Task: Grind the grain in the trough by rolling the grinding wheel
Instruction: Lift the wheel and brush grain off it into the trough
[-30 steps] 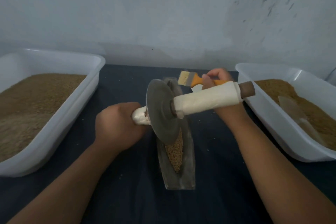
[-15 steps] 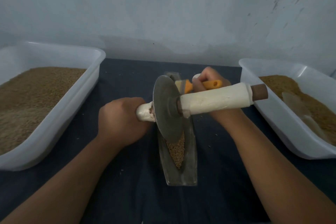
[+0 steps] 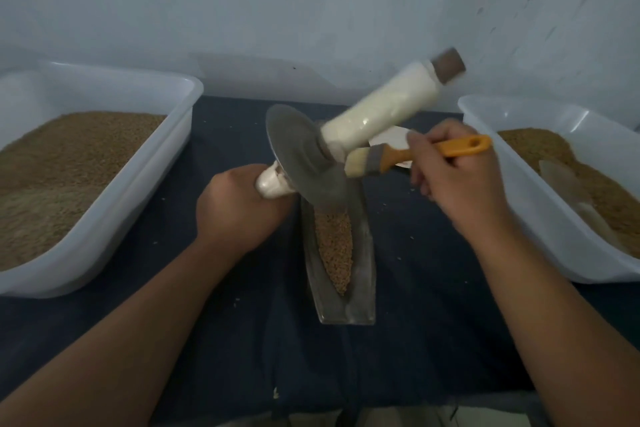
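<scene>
A narrow metal trough (image 3: pixel 363 253) lies lengthwise on the dark cloth, with tan grain (image 3: pixel 334 246) heaped in its groove. The grey grinding wheel (image 3: pixel 298 156) is tilted over the trough's far end, its lower rim just above the grain. My left hand (image 3: pixel 235 211) grips the wheel's short white-wrapped handle end. The long white handle (image 3: pixel 381 111) points up to the right, free of any hand. My right hand (image 3: pixel 453 177) holds an orange-handled brush (image 3: pixel 415 152), its bristles close to the wheel's hub.
A large white tub (image 3: pixel 145 191) of grain stands at the left. Another white tub (image 3: pixel 540 211) at the right holds grain and a pale scoop (image 3: pixel 568 191). A small white dish (image 3: pixel 391 139) sits behind the brush. A wall runs close behind the table.
The wheel has tipped: its long handle swung up and to the right. My right hand brought the brush from behind the handle to the near side, bristles now by the hub.
</scene>
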{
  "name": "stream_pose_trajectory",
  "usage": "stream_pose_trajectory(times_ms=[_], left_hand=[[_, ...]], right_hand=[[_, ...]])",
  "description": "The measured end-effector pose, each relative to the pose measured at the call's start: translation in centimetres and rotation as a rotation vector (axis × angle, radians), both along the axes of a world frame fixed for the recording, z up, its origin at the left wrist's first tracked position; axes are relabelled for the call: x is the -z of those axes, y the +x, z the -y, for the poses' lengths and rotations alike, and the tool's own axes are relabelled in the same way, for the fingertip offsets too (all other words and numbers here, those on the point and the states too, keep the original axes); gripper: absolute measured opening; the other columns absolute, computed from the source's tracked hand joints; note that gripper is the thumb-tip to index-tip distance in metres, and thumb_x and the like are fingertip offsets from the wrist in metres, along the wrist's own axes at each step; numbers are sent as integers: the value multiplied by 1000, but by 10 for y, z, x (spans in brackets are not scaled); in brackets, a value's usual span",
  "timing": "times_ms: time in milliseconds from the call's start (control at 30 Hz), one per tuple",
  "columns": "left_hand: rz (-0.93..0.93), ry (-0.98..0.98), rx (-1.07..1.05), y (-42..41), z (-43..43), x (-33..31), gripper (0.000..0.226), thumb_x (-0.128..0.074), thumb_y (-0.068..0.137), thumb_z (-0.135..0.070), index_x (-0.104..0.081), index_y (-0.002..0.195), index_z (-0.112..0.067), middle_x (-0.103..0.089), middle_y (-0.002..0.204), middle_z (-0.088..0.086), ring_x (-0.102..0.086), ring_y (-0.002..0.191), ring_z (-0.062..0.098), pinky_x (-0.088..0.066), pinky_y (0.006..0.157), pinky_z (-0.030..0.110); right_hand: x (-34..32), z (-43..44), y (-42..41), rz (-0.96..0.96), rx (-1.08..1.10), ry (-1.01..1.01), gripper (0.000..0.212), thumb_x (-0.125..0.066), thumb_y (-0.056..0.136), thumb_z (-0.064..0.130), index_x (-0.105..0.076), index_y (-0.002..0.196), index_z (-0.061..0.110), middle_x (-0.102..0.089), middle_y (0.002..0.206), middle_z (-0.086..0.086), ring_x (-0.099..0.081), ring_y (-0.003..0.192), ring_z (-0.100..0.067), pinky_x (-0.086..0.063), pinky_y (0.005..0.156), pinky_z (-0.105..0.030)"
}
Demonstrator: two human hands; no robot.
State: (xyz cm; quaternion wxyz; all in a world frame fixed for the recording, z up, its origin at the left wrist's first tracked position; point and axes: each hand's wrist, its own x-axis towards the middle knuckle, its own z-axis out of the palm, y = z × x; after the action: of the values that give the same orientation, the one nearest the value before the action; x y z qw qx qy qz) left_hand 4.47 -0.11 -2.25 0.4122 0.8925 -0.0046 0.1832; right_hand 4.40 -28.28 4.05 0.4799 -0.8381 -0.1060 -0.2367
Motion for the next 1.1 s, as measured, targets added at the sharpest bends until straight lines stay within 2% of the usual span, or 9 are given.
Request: stream_pose_trajectory(times_ms=[100,267,400,567,667,767,867,1000,1100], left_hand=[[-37,-95,-55,4,-3,1,17,-76,78,-51,-66,78,-37,-68,68,-13,-66,62,13,-50,57,32],[-52,-96,-122,6,-8,-1,6,-70,78,-40,-65,80,-37,-66,63,-3,-68,66,22,-56,63,39],[-52,-66,-92,5,-4,-2,8,-72,81,-40,-63,82,-40,-66,63,-4,-67,64,19,-56,62,38],[-49,-10,-94,5,-3,0,16,-74,82,-47,-64,78,-35,-65,64,-8,-65,64,15,-49,59,32],[-26,6,-108,6,-5,0,24,-75,81,-49,-63,73,-30,-66,65,-7,-65,65,15,-47,60,32],[-15,-2,-98,5,-5,-2,21,-76,81,-49,-63,76,-33,-66,65,-7,-65,65,15,-47,60,32],[-16,-7,-95,4,-6,-2,27,-77,82,-45,-62,70,-26,-66,67,-5,-66,67,19,-52,62,35],[-26,3,-113,4,-6,-2,30,-76,83,-46,-61,68,-25,-65,66,-5,-65,66,18,-51,61,34],[-34,3,-121,5,-5,-1,28,-74,83,-46,-61,70,-25,-65,65,-5,-65,64,16,-50,60,32]], right_hand=[[-13,5,-5,-12,-4,103,41,-60,103,51,-63,82,16,-66,61,-7,-58,46,-19,-45,42,-23],[-19,1,-12,-202,-240,114,53,-56,99,65,-63,73,20,-54,49,-10,-42,35,-23,-35,37,-24],[-7,-13,-9,-408,-397,-2,41,-56,101,48,-62,70,21,-52,46,-8,-39,34,-20,-33,38,-23],[-9,-17,-2,-268,-269,-65,36,-56,103,32,-57,72,15,-56,49,-9,-44,36,-21,-38,38,-27],[-16,-11,-4,-302,-353,10,33,-55,97,33,-57,70,15,-51,46,-9,-40,34,-20,-34,37,-25],[-11,-16,-8,-359,-428,-122,33,-56,98,34,-59,68,22,-54,47,-9,-43,35,-18,-37,38,-24],[-9,-22,-5,-259,-335,-231,36,-58,102,28,-55,66,24,-59,50,-6,-49,37,-14,-41,42,-18],[-21,-17,-7,-236,-355,-76,32,-57,97,32,-58,69,16,-55,48,-11,-44,35,-20,-37,38,-24],[-21,-19,-15,-341,-468,-119,31,-57,96,35,-61,70,20,-54,47,-11,-43,34,-18,-36,37,-24]])
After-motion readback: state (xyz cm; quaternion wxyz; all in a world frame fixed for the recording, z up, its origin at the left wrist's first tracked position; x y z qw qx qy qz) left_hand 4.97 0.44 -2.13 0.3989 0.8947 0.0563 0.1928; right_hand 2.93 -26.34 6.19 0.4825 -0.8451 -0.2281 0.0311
